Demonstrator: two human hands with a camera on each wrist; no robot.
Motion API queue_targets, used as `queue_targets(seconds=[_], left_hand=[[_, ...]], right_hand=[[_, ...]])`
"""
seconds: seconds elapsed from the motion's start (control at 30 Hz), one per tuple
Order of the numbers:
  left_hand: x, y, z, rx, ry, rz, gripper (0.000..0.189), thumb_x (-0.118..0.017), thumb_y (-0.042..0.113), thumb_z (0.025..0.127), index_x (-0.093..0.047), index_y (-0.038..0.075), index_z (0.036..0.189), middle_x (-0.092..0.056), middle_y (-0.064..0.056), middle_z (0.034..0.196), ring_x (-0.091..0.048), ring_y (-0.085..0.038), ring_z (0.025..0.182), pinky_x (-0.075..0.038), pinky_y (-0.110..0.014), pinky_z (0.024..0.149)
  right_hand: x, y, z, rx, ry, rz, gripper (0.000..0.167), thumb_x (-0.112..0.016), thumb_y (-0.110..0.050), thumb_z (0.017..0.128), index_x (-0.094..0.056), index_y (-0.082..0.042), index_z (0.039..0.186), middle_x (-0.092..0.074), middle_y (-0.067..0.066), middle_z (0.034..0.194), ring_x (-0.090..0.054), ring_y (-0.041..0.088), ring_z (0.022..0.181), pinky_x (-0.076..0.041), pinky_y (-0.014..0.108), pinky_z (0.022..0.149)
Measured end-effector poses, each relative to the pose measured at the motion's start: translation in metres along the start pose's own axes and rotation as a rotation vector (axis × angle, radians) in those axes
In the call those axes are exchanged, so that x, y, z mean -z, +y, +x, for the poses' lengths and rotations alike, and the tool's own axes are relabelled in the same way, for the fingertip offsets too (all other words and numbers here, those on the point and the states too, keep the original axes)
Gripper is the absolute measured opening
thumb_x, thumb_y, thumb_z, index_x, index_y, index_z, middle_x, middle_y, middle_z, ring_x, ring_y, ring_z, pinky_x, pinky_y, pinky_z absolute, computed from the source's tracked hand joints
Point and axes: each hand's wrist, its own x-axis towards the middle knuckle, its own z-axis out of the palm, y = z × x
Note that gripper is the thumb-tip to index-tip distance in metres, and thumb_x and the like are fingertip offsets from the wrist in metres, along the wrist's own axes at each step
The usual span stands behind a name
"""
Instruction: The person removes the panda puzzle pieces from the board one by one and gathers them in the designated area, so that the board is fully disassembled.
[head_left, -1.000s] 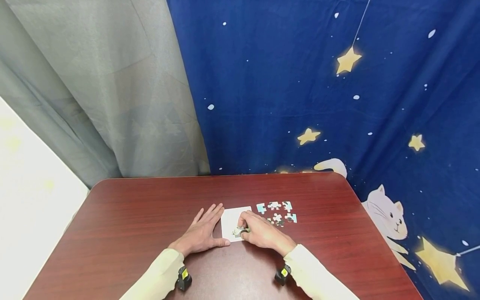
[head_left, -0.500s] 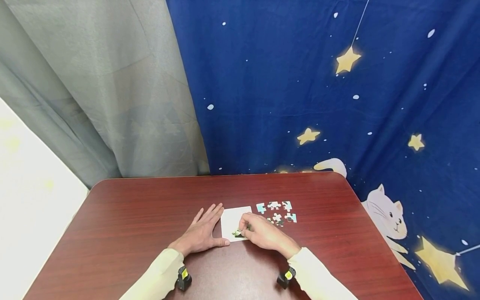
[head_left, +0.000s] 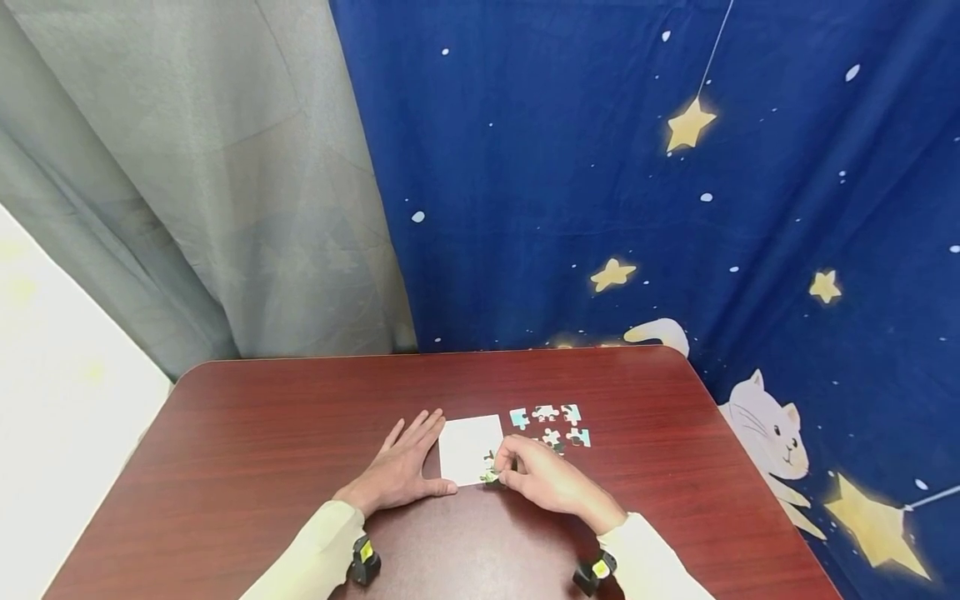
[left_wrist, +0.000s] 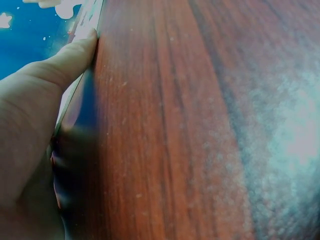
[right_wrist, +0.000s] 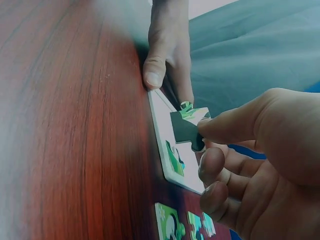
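Note:
My right hand (head_left: 546,477) pinches a green, white and black jigsaw piece (right_wrist: 186,129) between thumb and fingers, over the near right part of a white puzzle tray (head_left: 465,440). In the right wrist view this piece is tilted above the tray; a second piece (right_wrist: 175,159) lies on the tray close to its edge. On the left, my left hand (head_left: 405,468) rests on the table with fingers spread, thumb beside the tray's near left corner and fingertips by its left edge. My right hand hides part of the tray's right side in the head view.
Several loose jigsaw pieces (head_left: 546,413) lie on the brown table (head_left: 300,433) to the right of the tray. One sits beside the tray's right edge in the right wrist view. Grey and blue star-patterned curtains (head_left: 525,208) hang behind the table.
My right hand has shifted right across the tray with the jigsaw piece, from its middle toward the near right corner. The left hand stays in place beside the tray.

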Motion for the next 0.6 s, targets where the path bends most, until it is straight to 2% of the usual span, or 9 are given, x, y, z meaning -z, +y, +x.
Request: queue_targets(seconds=[0.6], left_hand=[[0.000, -0.001, 0.000, 0.002, -0.003, -0.006, 0.114, -0.074, 0.070, 0.088, -0.027, 0.006, 0.170, -0.023, -0.010, 0.180, -0.016, -0.033, 0.169, -0.008, -0.065, 0.135]], right_hand=[[0.019, 0.023, -0.037, -0.051, 0.061, 0.018, 0.011, -0.069, -0.010, 0.101, -0.065, -0.018, 0.095, -0.056, -0.006, 0.074, -0.048, 0.002, 0.063, -0.042, 0.019, 0.058]])
